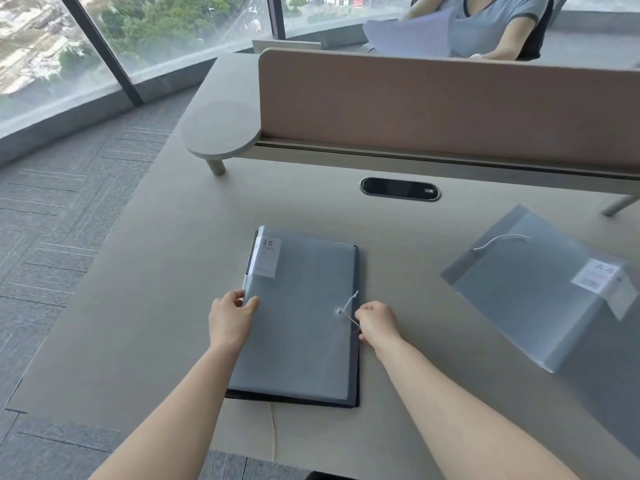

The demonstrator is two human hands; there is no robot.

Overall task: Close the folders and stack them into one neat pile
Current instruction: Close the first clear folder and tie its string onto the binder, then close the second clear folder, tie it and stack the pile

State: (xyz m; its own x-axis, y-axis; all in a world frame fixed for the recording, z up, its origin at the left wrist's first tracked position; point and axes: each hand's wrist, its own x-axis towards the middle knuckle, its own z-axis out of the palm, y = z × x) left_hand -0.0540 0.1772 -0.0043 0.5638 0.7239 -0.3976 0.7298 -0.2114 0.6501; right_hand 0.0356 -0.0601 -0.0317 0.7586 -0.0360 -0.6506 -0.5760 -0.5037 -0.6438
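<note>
1. Nearest the camera, two bare forearms reach up from the bottom of the frame to a closed grey folder (298,317) lying flat at frame centre on the desk (166,271).
2. The left hand (231,318) holds the folder's left edge, thumb on top of the cover and fingers curled at the spine side; this looks meant to pin the folder in place.
3. The right hand (375,322) is curled and pinches the white elastic cord (350,308) beside the round button near the folder's right edge, apparently to fasten the cover. The hands sit apart, one on each long side.
4. A second folder (540,289) lies well apart at right of frame, turned at an angle, its flap raised and its own cord loose, so it seems not yet closed. It still has to join the pile.
5. A dark sheet or cover shows under the central folder along its right and lower edges; the folder's lower edge sits near the desk's front edge.
6. Bare desk lies between the two folders and up toward the cable port (400,189), giving room to slide one across.
</note>
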